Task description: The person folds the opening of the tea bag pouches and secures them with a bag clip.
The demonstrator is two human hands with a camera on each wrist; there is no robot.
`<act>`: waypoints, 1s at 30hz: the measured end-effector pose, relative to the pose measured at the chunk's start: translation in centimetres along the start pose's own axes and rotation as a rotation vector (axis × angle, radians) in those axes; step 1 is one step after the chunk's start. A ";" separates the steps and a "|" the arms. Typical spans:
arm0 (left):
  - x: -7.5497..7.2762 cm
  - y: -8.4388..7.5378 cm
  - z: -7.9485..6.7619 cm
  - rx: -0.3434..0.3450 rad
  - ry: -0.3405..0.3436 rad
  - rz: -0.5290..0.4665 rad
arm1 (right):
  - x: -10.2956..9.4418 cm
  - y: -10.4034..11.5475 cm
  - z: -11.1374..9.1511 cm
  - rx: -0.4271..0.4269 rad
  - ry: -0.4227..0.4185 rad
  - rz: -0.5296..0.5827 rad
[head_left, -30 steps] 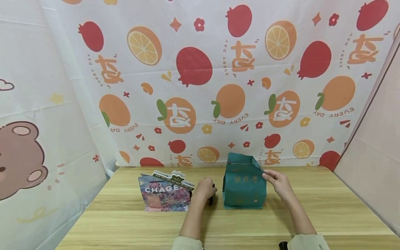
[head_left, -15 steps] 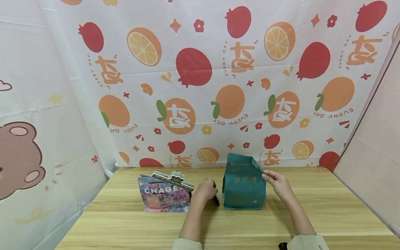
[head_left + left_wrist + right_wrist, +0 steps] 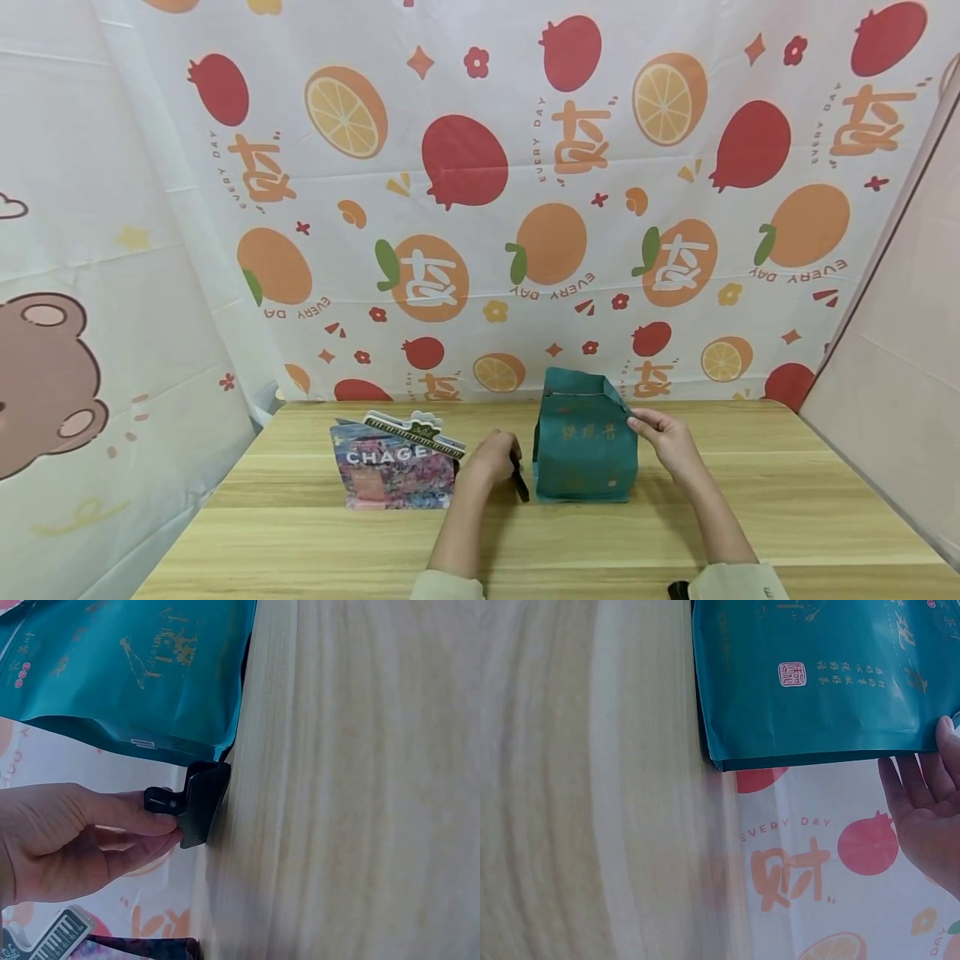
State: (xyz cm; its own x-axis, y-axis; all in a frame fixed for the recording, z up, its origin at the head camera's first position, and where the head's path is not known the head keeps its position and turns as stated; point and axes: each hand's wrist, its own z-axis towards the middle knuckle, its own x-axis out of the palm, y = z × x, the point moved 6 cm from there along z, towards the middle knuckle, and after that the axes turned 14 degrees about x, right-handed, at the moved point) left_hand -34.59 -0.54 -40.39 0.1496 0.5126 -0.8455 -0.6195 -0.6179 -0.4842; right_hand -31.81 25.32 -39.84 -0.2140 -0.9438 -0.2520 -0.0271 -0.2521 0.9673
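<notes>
My left hand [image 3: 487, 458] pinches a black clip [image 3: 201, 802] between thumb and fingers, low over the tabletop. In the left wrist view the clip is right at the bottom corner of a teal tea bag [image 3: 585, 462], which stands upright with gold Chinese characters on its front. At the bag's upper right edge, my right hand [image 3: 666, 439] pinches the side, thumb in front; in the right wrist view its fingers reach behind the bag. To the left of my left hand stands a colourful pouch [image 3: 393, 479] lettered "CHAGE", its last letters covered.
A white-and-black ruler-like clip [image 3: 416, 432] sits slanted across the pouch's top. Everything stands on a wood-grain table [image 3: 337, 550], with a fruit-print cloth [image 3: 465, 250] hanging right behind its far edge.
In my left hand the black clip has swung from nearly upright to slanted, its lower end shifting right towards the teal bag. My right hand keeps its hold in the same place.
</notes>
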 end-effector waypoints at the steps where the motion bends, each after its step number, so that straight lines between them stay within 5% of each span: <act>1: -0.1 0.0 0.0 0.001 -0.001 0.000 | 0.0 0.0 0.0 0.000 0.002 0.000; 14: -1.8 -1.0 -0.2 0.091 -0.015 0.079 | 0.1 0.1 0.1 0.005 -0.005 0.000; 30: -3.7 -2.7 -0.3 0.269 0.010 0.000 | 0.1 0.0 0.1 -0.007 -0.001 0.006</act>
State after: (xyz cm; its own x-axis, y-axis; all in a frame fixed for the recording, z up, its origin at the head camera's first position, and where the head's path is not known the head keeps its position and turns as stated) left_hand -33.27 -0.96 -36.02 0.1560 0.5056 -0.8485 -0.8016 -0.4371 -0.4079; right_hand -31.94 25.21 -39.86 -0.2147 -0.9452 -0.2459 -0.0191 -0.2476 0.9687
